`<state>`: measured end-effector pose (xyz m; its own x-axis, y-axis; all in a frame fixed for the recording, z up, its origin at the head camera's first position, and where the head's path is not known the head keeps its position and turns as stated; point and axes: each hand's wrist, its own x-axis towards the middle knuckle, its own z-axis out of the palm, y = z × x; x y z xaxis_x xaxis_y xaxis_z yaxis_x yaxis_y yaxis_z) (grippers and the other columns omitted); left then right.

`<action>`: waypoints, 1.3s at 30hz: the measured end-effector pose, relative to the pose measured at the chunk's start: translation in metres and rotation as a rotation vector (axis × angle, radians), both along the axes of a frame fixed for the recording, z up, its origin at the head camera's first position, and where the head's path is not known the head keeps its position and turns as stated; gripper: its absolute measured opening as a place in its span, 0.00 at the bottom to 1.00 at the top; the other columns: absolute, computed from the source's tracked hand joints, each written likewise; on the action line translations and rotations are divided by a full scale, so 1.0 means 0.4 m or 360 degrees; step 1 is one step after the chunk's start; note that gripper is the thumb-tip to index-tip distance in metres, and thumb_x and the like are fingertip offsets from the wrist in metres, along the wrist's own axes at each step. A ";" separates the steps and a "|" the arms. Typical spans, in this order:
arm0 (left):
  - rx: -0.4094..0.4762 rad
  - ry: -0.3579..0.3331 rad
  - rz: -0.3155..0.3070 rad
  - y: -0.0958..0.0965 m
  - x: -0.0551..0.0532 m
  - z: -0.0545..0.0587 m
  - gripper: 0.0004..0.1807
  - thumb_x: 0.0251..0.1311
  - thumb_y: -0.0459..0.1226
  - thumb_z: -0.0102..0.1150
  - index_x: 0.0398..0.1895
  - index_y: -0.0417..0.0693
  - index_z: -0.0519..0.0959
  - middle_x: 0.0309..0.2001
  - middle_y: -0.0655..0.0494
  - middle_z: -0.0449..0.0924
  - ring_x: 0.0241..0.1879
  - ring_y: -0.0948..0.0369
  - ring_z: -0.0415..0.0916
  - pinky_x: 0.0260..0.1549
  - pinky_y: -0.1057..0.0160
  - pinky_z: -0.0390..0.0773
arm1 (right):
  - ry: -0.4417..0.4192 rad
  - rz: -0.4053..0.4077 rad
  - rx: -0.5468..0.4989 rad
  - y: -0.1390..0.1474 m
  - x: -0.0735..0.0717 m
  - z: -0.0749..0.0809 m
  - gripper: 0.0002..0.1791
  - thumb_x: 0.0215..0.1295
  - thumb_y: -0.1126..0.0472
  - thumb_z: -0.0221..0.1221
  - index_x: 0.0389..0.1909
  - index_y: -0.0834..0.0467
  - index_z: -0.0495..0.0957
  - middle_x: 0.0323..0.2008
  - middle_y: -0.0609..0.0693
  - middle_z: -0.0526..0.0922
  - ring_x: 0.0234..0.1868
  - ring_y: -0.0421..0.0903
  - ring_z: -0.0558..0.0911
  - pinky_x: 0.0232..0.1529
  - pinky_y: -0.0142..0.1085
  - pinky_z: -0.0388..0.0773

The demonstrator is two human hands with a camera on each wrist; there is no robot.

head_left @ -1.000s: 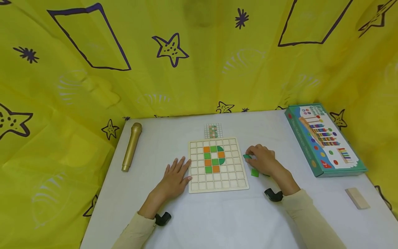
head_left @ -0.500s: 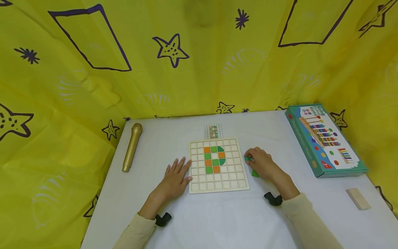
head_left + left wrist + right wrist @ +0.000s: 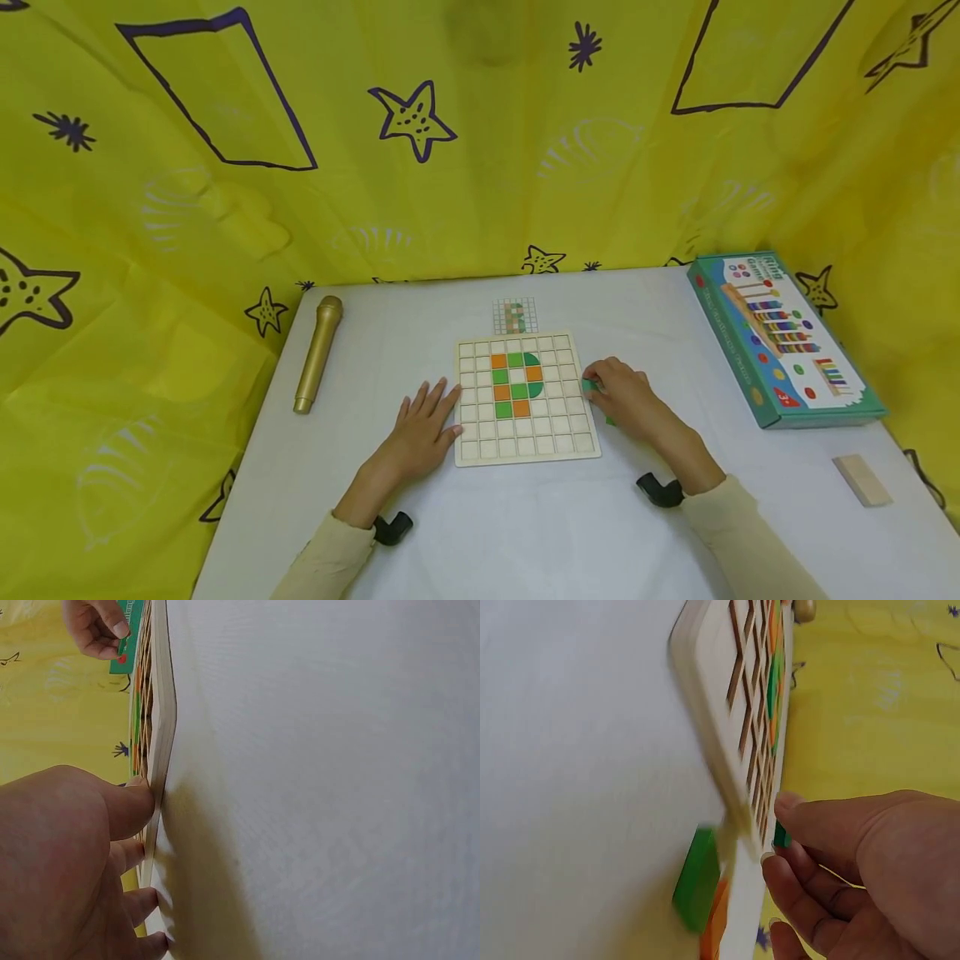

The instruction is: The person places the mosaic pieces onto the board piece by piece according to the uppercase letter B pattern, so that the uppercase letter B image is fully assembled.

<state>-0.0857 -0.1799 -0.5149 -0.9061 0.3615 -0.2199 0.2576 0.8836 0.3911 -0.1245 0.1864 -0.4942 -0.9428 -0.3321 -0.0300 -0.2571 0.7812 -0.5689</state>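
Note:
A square wooden grid board [image 3: 480, 450] lies on the white table, with orange, green and dark green tiles [image 3: 519, 389] set in it in a P-like shape. My left hand [image 3: 420, 433] has its fingers spread, touching the board's left edge. At the right edge, my right hand [image 3: 630, 396] pinches a small dark green tile [image 3: 781, 834] between thumb and fingers, which partly cover its shape. Below that hand, a loose light green tile [image 3: 697, 881] and an orange tile [image 3: 714, 922] show in the right wrist view.
Behind the board lies a small printed grid card [image 3: 515, 315]. A gold microphone [image 3: 318, 354] is on the left. To the right are a boxed game [image 3: 787, 342] and a plain wooden block [image 3: 862, 479]. A yellow patterned curtain [image 3: 480, 167] hangs behind the table.
My right hand has moved slightly left with the dark green tile, up to the board's right edge, now covering more of the loose tiles. The left hand has stayed in place.

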 end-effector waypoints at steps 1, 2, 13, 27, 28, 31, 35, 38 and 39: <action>0.0014 0.0001 0.0002 0.000 0.000 0.000 0.37 0.82 0.54 0.45 0.87 0.55 0.50 0.87 0.47 0.43 0.85 0.41 0.36 0.79 0.32 0.41 | 0.0011 0.0014 -0.0015 -0.012 0.004 0.003 0.14 0.72 0.65 0.66 0.55 0.64 0.79 0.51 0.58 0.82 0.54 0.57 0.81 0.51 0.51 0.68; 0.0014 -0.0001 0.0001 0.000 0.000 0.000 0.37 0.82 0.54 0.45 0.87 0.55 0.50 0.87 0.47 0.42 0.85 0.41 0.36 0.79 0.32 0.41 | 0.0016 0.0032 -0.0027 -0.025 0.008 0.005 0.14 0.72 0.65 0.66 0.54 0.64 0.80 0.51 0.57 0.82 0.54 0.56 0.81 0.52 0.51 0.69; 0.0009 0.0004 0.0000 0.000 -0.001 -0.002 0.37 0.82 0.54 0.45 0.87 0.56 0.51 0.87 0.47 0.43 0.85 0.41 0.36 0.79 0.32 0.41 | -0.0004 0.0121 -0.0020 -0.157 0.044 -0.008 0.10 0.70 0.66 0.68 0.50 0.61 0.82 0.44 0.51 0.82 0.48 0.50 0.83 0.48 0.45 0.70; 0.0038 0.0033 0.0010 0.003 0.002 0.007 0.37 0.81 0.52 0.48 0.86 0.53 0.53 0.86 0.45 0.45 0.85 0.39 0.38 0.78 0.30 0.42 | -0.0020 0.0078 0.0029 -0.191 0.045 -0.012 0.12 0.69 0.64 0.70 0.50 0.58 0.83 0.43 0.49 0.83 0.48 0.49 0.83 0.47 0.44 0.69; 0.0040 0.0032 0.0009 0.003 0.003 0.008 0.37 0.81 0.52 0.48 0.86 0.53 0.53 0.86 0.45 0.45 0.85 0.39 0.38 0.78 0.30 0.42 | -0.0024 0.0082 0.0025 -0.192 0.045 -0.012 0.11 0.69 0.64 0.70 0.49 0.58 0.82 0.43 0.49 0.83 0.49 0.49 0.83 0.47 0.44 0.68; 0.0042 0.0030 0.0007 0.003 0.004 0.009 0.37 0.81 0.52 0.48 0.86 0.53 0.53 0.86 0.45 0.45 0.85 0.39 0.37 0.78 0.30 0.42 | -0.0025 0.0095 0.0023 -0.191 0.045 -0.014 0.08 0.69 0.65 0.70 0.45 0.56 0.82 0.42 0.47 0.82 0.48 0.48 0.82 0.47 0.44 0.67; 0.0037 0.0033 0.0004 0.003 0.003 0.007 0.37 0.82 0.52 0.47 0.86 0.53 0.53 0.86 0.45 0.45 0.85 0.39 0.37 0.78 0.30 0.42 | -0.0010 0.0115 0.0019 -0.187 0.046 -0.016 0.04 0.69 0.65 0.69 0.41 0.55 0.84 0.40 0.46 0.81 0.46 0.46 0.81 0.47 0.44 0.66; 0.0037 0.0026 0.0002 0.003 0.003 0.006 0.37 0.82 0.52 0.47 0.87 0.53 0.53 0.86 0.45 0.44 0.85 0.39 0.37 0.78 0.30 0.41 | 0.0003 0.0143 0.0001 -0.177 0.049 -0.013 0.04 0.70 0.65 0.68 0.43 0.56 0.86 0.43 0.46 0.81 0.47 0.46 0.81 0.47 0.43 0.65; 0.0040 0.0020 0.0003 0.003 0.003 0.007 0.37 0.82 0.52 0.47 0.87 0.53 0.53 0.86 0.45 0.44 0.85 0.39 0.36 0.78 0.31 0.41 | 0.0007 0.0150 -0.0009 -0.171 0.050 -0.011 0.04 0.71 0.65 0.68 0.44 0.56 0.86 0.44 0.47 0.82 0.48 0.46 0.81 0.47 0.42 0.65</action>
